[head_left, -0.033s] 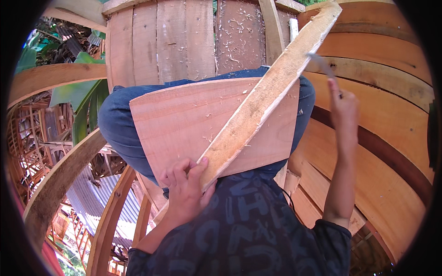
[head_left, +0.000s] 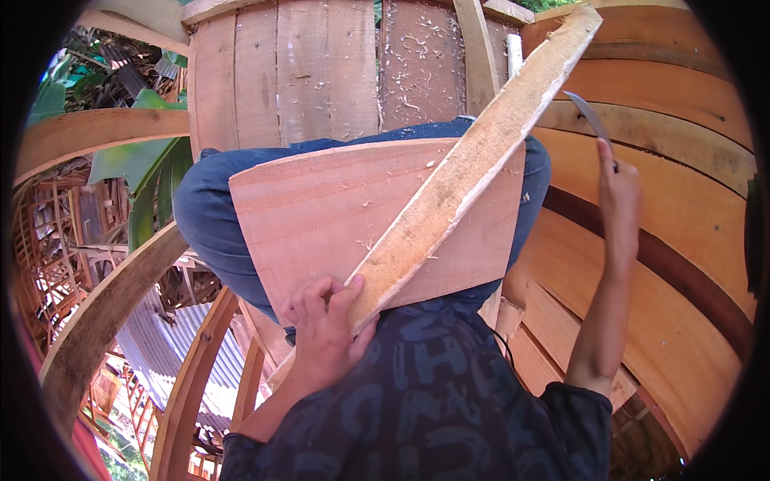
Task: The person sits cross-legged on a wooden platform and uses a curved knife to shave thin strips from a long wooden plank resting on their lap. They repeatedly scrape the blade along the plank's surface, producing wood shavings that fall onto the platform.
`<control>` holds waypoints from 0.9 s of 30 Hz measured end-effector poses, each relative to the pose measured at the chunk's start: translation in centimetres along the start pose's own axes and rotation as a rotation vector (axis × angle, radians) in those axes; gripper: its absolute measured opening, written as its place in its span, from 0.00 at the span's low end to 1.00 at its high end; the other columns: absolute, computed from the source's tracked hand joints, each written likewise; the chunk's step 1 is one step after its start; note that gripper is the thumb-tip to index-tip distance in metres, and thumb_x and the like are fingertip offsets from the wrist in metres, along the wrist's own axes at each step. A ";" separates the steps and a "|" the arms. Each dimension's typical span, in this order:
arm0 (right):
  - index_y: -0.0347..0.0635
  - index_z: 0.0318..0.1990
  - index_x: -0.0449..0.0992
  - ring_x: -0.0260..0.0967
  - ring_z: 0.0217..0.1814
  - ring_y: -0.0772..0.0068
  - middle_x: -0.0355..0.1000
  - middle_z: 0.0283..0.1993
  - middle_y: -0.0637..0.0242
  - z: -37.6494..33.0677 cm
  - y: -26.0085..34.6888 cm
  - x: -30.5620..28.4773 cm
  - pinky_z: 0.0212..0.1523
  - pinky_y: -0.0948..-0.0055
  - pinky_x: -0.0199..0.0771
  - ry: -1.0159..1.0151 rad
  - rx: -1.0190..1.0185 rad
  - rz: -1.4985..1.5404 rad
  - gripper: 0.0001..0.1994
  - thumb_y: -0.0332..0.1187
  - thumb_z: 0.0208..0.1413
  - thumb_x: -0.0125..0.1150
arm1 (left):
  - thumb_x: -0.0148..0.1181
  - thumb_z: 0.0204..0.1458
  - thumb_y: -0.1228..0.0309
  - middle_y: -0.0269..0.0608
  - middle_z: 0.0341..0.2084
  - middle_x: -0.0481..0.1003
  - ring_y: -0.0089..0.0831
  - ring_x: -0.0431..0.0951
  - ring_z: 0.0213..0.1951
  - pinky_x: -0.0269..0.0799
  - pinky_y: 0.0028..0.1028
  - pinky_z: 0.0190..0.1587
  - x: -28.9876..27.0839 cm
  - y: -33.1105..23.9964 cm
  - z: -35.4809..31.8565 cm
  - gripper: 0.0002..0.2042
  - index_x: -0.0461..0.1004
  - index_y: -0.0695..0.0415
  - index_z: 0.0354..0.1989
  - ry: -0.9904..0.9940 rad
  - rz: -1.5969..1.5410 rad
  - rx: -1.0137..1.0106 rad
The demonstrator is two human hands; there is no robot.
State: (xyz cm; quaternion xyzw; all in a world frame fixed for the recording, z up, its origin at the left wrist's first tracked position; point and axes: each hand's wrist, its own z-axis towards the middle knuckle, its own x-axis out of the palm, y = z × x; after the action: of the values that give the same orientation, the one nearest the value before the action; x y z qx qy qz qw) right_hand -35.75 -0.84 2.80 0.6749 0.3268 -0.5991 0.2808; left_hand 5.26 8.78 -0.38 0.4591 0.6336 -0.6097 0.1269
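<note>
Left hand grips plank; right hand raises blade.

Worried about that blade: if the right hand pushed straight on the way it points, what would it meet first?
The right hand points its knife up toward the long plank; that looks first, though depth is unclear.

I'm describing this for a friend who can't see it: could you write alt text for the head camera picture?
Seen from above, a person's left hand grips the lower end of a long rough wooden strip lying diagonally across a wide flat board on their lap. The raised right hand holds a curved blade. Curved wooden planking surrounds them.
</note>
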 end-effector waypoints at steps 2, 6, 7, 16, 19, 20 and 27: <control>0.35 0.16 0.63 0.49 0.17 0.67 0.55 0.12 0.64 -0.1 -1.6 -1.1 0.20 0.60 0.52 0.014 0.051 0.055 0.36 0.62 0.61 0.47 | 0.74 0.37 0.68 0.42 0.44 0.62 0.40 0.63 0.49 0.49 0.42 0.49 0.4 0.5 0.8 0.35 0.65 0.49 0.58 -0.005 -0.013 0.002; 0.36 0.16 0.68 0.66 0.17 0.51 0.64 0.13 0.51 -7.9 5.1 0.0 0.21 0.58 0.63 0.037 -0.336 0.048 0.34 0.62 0.56 0.54 | 0.74 0.37 0.67 0.43 0.45 0.62 0.41 0.63 0.49 0.49 0.42 0.50 0.6 0.3 1.1 0.34 0.66 0.50 0.57 -0.017 -0.037 0.017; 0.36 0.16 0.69 0.68 0.19 0.47 0.66 0.15 0.49 -8.9 5.6 1.2 0.22 0.58 0.66 0.074 -0.395 0.057 0.33 0.63 0.54 0.55 | 0.74 0.38 0.67 0.43 0.45 0.62 0.41 0.63 0.49 0.49 0.42 0.50 0.4 0.3 0.7 0.34 0.66 0.50 0.57 -0.017 -0.038 0.018; 0.38 0.17 0.72 0.71 0.22 0.45 0.70 0.17 0.51 -4.3 3.9 3.9 0.23 0.55 0.70 -0.006 -0.357 0.043 0.36 0.69 0.49 0.55 | 0.73 0.40 0.64 0.43 0.45 0.62 0.41 0.62 0.49 0.48 0.41 0.51 -0.1 -0.4 1.1 0.33 0.66 0.51 0.58 0.000 -0.044 0.024; 0.38 0.18 0.73 0.71 0.24 0.45 0.70 0.18 0.50 -4.0 4.4 4.1 0.25 0.54 0.70 -0.003 -0.345 0.064 0.36 0.69 0.49 0.54 | 0.72 0.41 0.64 0.44 0.46 0.62 0.41 0.62 0.49 0.48 0.41 0.52 0.2 -0.8 1.2 0.33 0.66 0.52 0.58 -0.025 -0.018 0.019; 0.38 0.18 0.73 0.72 0.24 0.45 0.70 0.18 0.50 -4.0 4.3 4.4 0.25 0.54 0.70 -0.013 -0.342 0.075 0.36 0.69 0.49 0.54 | 0.72 0.41 0.64 0.45 0.46 0.62 0.42 0.62 0.50 0.48 0.41 0.52 0.4 -0.8 1.2 0.33 0.66 0.52 0.58 -0.030 -0.011 0.024; 0.37 0.21 0.76 0.73 0.26 0.44 0.71 0.20 0.49 -4.7 4.3 5.2 0.28 0.54 0.72 -0.046 -0.310 0.117 0.36 0.69 0.50 0.52 | 0.71 0.42 0.64 0.47 0.48 0.61 0.43 0.61 0.50 0.48 0.42 0.52 0.4 -1.0 0.8 0.34 0.65 0.55 0.59 -0.046 0.043 0.053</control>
State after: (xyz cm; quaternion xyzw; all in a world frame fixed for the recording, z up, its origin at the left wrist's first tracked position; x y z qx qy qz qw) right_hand -29.10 0.57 -1.85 0.6273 0.3690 -0.5396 0.4232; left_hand 3.95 8.37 -0.16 0.4618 0.6041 -0.6338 0.1423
